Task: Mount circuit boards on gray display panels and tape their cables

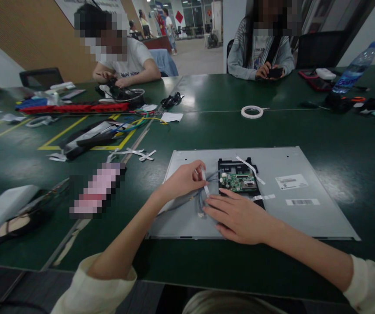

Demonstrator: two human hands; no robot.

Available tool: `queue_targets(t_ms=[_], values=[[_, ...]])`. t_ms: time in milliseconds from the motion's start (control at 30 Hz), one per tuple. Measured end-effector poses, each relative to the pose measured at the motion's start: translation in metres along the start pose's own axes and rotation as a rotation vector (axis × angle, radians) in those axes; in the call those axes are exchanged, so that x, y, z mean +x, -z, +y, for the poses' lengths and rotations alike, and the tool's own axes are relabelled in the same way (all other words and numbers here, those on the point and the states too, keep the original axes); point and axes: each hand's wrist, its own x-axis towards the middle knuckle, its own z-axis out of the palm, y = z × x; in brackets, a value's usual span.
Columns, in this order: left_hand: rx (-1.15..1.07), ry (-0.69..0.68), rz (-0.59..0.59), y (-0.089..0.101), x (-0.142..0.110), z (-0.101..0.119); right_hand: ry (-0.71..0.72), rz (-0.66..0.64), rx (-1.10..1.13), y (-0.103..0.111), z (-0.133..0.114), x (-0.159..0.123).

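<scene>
A flat grey metal panel, like the back of a display, lies on the table before me. My left hand pinches the upper end of a strip of white tape over thin grey cables. Lying flat, my right hand has its fingers stretched out, their tips by the tape's lower end and the cables. A green circuit board in a black frame sits just beyond that hand. Another white tape strip crosses the frame's top corner, and a short tape piece sticks at its right edge.
A roll of white tape lies farther back. To the left are a phone, loose tape scraps, a white case and bundled wires. Two people sit opposite, and a water bottle stands at the right.
</scene>
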Motion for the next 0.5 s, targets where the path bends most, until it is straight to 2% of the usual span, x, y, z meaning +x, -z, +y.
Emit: queue_targets(t_ms=[100, 267, 500], values=[[0.169, -0.063, -0.004, 0.0, -0.002, 0.003, 0.002, -0.006, -0.008, 0.0, 0.001, 0.0], [0.419, -0.157, 0.078, 0.002, -0.002, -0.004, 0.009, -0.009, -0.006, -0.001, 0.002, 0.0], [0.487, -0.069, 0.181, -0.002, -0.001, -0.015, 0.002, -0.002, 0.008, 0.0, 0.001, 0.0]])
